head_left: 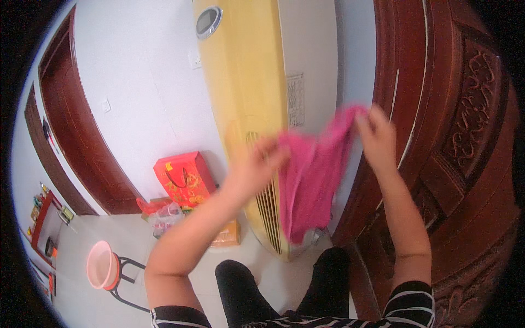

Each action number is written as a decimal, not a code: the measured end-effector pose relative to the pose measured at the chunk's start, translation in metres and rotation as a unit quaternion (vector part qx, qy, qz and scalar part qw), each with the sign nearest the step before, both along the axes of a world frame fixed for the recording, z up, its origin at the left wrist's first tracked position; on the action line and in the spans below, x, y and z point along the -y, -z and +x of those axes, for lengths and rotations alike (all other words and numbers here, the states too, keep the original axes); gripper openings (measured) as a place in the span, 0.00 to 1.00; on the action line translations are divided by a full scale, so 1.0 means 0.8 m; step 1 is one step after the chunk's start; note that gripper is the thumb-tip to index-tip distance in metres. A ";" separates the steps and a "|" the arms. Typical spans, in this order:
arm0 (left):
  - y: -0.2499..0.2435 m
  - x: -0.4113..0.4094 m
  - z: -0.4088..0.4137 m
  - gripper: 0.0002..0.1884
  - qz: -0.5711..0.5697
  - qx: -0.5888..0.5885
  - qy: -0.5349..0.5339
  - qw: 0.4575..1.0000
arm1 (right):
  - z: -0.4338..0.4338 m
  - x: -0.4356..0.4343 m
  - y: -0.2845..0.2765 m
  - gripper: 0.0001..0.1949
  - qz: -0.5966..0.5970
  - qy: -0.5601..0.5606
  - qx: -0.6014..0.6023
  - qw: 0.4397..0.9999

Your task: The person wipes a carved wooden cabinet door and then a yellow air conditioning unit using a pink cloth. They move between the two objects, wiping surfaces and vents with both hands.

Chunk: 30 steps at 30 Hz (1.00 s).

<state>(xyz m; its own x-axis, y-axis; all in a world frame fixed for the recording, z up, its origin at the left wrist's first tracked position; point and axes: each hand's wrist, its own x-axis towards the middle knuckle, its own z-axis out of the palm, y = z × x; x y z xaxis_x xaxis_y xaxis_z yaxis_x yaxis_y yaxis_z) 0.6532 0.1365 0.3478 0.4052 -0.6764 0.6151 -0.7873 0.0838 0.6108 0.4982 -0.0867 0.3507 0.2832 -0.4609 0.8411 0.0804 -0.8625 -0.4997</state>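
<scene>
Both of my arms reach forward, and a pink cloth hangs between my hands. My left hand pinches its upper left corner, blurred by motion. With my right hand I grip the upper right corner, which sits higher than the left one. The cloth droops in loose folds in front of a tall yellow floor-standing air conditioner. Part of the unit's louvred lower grille shows to the left of the cloth.
A carved dark wooden door stands close on my right. Left of the air conditioner are a red gift bag, plastic bags and a cardboard box. A pink basin rests on a stool with dark legs.
</scene>
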 end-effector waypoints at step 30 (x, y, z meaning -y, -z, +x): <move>-0.133 0.158 0.124 0.48 -0.272 0.267 -0.232 0.895 | 0.210 -0.028 0.289 0.28 0.047 0.096 -0.034 0.994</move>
